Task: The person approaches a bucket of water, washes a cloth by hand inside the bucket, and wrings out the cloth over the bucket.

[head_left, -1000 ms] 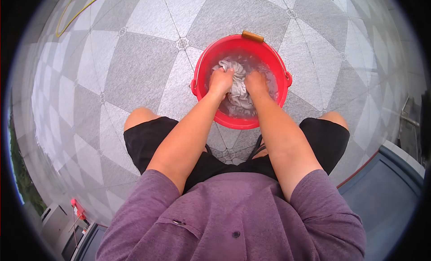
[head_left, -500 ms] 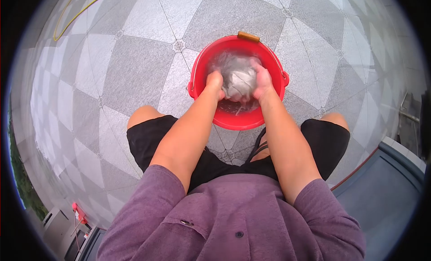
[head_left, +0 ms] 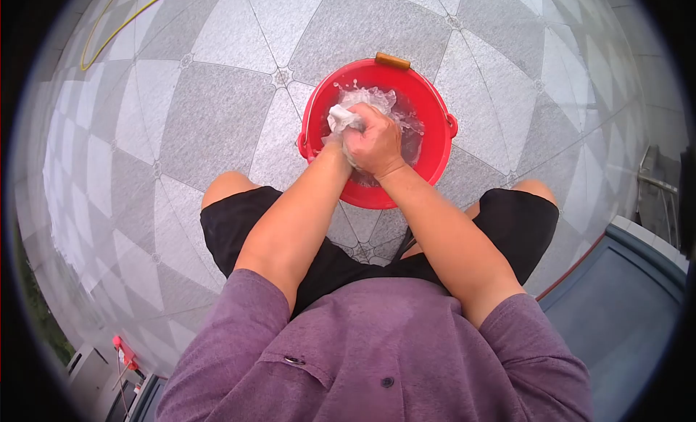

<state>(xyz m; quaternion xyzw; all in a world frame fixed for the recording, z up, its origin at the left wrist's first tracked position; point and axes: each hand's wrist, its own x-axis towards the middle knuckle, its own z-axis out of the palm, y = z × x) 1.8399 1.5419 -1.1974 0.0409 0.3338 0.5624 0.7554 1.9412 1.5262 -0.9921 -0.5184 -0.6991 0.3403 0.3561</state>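
Note:
A red bucket (head_left: 371,197) of water stands on the tiled floor between my knees, and water splashes up near its far side. My right hand (head_left: 375,141) is closed around a wet whitish cloth (head_left: 344,119), whose bunched end sticks out to the left of the fist. Below and left of it, my left hand (head_left: 333,141) is at the cloth inside the bucket, its fingers mostly hidden by the right hand and the cloth.
The bucket's handle grip (head_left: 392,61) rests at its far rim. A yellow hose (head_left: 123,27) lies at the upper left. A blue-grey panel (head_left: 616,306) is at the lower right, and a red object (head_left: 125,349) is at the lower left.
My right hand has moved left and up, from beside the cloth to a closed grip across it. The cloth, spread in the water before, is now bunched and partly raised, with water splashing.

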